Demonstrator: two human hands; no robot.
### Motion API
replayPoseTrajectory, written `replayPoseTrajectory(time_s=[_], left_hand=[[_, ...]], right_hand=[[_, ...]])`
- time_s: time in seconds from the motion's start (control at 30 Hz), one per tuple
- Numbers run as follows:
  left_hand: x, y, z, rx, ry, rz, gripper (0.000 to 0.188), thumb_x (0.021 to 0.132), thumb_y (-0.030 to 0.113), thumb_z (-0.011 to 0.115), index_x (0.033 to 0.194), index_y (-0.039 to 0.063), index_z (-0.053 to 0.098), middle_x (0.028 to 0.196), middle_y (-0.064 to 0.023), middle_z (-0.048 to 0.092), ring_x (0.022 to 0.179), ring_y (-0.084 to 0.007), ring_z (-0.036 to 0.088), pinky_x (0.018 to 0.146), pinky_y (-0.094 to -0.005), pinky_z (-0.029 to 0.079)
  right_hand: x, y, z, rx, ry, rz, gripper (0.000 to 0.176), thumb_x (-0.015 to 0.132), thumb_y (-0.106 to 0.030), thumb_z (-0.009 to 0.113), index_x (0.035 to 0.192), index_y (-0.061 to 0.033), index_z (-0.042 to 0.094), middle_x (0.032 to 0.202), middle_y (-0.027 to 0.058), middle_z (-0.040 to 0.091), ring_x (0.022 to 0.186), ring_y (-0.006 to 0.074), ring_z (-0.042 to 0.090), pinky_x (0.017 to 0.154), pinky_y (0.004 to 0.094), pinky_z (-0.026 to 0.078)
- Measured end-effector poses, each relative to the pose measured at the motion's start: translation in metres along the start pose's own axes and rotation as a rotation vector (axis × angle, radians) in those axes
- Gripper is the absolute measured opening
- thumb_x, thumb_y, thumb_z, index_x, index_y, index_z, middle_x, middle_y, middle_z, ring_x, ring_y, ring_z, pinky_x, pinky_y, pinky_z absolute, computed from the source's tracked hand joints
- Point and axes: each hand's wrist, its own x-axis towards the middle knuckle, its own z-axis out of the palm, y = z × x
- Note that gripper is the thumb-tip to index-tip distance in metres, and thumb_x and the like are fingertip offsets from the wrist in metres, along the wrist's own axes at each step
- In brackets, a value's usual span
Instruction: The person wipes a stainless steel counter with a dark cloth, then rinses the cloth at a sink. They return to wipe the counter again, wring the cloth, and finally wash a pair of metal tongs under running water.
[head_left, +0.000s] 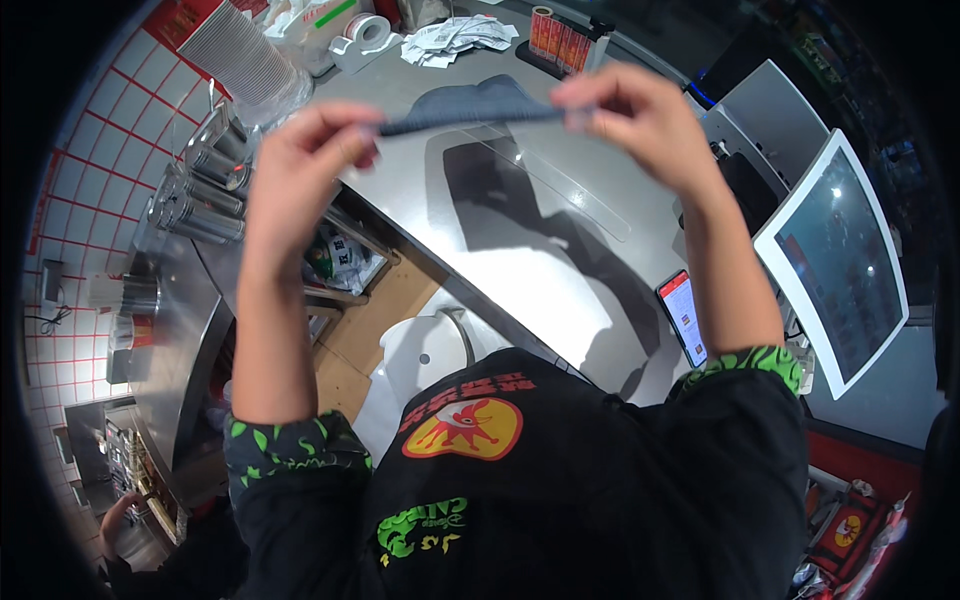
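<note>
A dark grey-blue cloth (480, 103) with a gathered edge is stretched above the steel counter (517, 300). My left hand (319, 154) pinches its left end between thumb and fingers. At the other end, my right hand (637, 124) grips it the same way. Both hands are slightly blurred, and the cloth's full shape cannot be made out. A clear flat strip (592, 199) lies on the counter below, among the shadows of my arms.
A white-framed screen (844, 255) and a lit phone (681, 315) stand right. Receipts (457, 39), a tape dispenser (364, 45) and a label roll (555, 41) line the back. Left are stacked cups (244, 60) and steel canisters (199, 206). Another person's arm (116, 521) shows lower left.
</note>
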Motion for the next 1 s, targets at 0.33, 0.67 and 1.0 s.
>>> replayPoseTrajectory(time_s=[0.33, 0.67, 1.0], left_hand=[[-0.127, -0.11, 0.081, -0.131, -0.216, -0.691, 0.012, 0.082, 0.0, 0.06, 0.093, 0.002, 0.064, 0.074, -0.0021, 0.063, 0.065, -0.006, 0.056, 0.058, -0.0201, 0.046], [-0.015, -0.198, 0.068, 0.25, 0.362, -0.483, 0.034, 0.077, 0.016, 0.068, 0.107, 0.002, 0.059, 0.08, -0.0073, 0.063, 0.065, -0.0135, 0.057, 0.056, -0.0278, 0.047], [-0.057, -0.198, 0.106, 0.784, 0.024, -0.691, 0.042, 0.071, 0.035, 0.073, 0.089, 0.002, 0.056, 0.075, -0.0126, 0.061, 0.07, -0.0263, 0.06, 0.066, -0.0336, 0.048]], right_hand=[[-0.156, 0.055, 0.075, -0.008, -0.357, 0.518, 0.013, 0.072, -0.011, 0.072, 0.081, -0.0076, 0.064, 0.073, 0.0028, 0.061, 0.073, 0.0165, 0.056, 0.068, 0.0281, 0.045], [-0.032, 0.176, 0.095, -0.43, 0.175, 0.497, 0.033, 0.077, -0.02, 0.066, 0.106, -0.0075, 0.06, 0.104, 0.0124, 0.061, 0.095, 0.0291, 0.057, 0.085, 0.036, 0.044], [0.003, 0.162, 0.131, -0.851, -0.496, 0.599, 0.046, 0.07, -0.031, 0.073, 0.111, -0.0148, 0.061, 0.115, 0.006, 0.054, 0.116, 0.0273, 0.042, 0.093, 0.0441, 0.037]])
